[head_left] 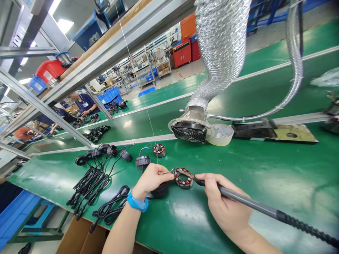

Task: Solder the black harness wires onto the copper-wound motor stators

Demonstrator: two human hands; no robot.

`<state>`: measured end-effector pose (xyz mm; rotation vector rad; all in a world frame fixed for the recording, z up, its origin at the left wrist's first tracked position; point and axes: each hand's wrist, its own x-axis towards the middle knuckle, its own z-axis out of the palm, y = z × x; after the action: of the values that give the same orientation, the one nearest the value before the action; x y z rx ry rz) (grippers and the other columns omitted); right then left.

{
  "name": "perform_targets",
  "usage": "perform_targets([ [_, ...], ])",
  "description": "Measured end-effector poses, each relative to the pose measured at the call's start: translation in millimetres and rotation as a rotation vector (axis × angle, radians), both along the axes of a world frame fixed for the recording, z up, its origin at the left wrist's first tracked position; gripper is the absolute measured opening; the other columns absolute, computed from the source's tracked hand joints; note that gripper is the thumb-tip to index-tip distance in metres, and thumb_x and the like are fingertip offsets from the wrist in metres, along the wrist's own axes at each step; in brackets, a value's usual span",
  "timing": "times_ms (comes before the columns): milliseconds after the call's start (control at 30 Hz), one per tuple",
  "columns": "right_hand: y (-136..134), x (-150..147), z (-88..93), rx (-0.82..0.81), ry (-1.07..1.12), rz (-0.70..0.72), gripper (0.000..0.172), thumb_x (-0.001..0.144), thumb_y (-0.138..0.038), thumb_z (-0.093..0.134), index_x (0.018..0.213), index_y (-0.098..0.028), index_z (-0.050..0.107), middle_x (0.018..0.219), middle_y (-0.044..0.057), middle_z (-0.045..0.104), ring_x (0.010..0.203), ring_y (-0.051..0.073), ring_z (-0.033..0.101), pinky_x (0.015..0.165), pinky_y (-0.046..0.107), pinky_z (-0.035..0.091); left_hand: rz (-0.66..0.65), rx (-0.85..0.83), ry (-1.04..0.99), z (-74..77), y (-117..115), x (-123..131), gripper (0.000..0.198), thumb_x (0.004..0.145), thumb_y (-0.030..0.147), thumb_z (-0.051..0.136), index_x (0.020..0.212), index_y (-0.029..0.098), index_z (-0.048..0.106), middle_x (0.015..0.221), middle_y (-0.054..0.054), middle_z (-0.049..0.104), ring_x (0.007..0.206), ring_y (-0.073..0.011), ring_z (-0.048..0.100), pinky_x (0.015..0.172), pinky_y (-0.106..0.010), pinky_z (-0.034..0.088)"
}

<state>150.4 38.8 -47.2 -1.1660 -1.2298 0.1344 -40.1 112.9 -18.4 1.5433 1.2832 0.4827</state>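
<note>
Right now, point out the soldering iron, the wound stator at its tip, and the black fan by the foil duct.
Soldering iron (250,202), head view: its gray handle.
Wound stator (184,183), head view: front of its ring.
Black fan (189,133), head view: middle of its grille.

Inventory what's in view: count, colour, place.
Workbench: one, green, across the view
Nearer coil ring: one, copper and white, centre
Farther coil ring: one, same colours, behind it
Round caps: several, black, mid-left
Cables: several, black, bench's left
Ducting: one, silver, hanging above bench
Fan: one, black, ducting's end
Tub: one, pale, right of fan
Co-workers: at least two, one in navy, left
Pen-like tool: one, grey-black, lower right
Wristband: one, blue, left wrist
Left hand: one, bare, at nearer ring
Right hand: one, bare, around tool
</note>
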Motion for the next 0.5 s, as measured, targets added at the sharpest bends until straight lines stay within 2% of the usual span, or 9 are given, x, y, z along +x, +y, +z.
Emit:
perform_targets([
  [333, 1, 0, 4.4, 0.045, -0.017, -0.002, 0.027, 0.098, -0.028, 0.051, 0.079, -0.022, 0.07, 0.069, -0.002, 0.073, 0.059, 0.013, 0.069, 0.059, 0.021, 0.052, 0.104, -0.05, -0.148, 0.7, 4, -4, 0.053, 0.051, 0.055, 0.086, 0.067, 0.011, 0.063, 0.057, 0.003, 0.052, 0.053, -0.0062, 0.036, 0.053, -0.023, 0.023],
  [500, 0, 0, 5.9, 0.046, -0.02, 0.009, 0.028, 0.097, -0.027, 0.05, 0.078, -0.022, 0.069, 0.07, -0.001, 0.074, 0.061, 0.015, 0.07, 0.06, 0.023, 0.055, 0.09, -0.025, -0.111, -0.1, -2, 5, 0.054, 0.056, 0.061, 0.081, 0.064, 0.012, 0.06, 0.052, 0.006, 0.042, 0.052, -0.0056, 0.028, 0.052, -0.025, 0.018],
])
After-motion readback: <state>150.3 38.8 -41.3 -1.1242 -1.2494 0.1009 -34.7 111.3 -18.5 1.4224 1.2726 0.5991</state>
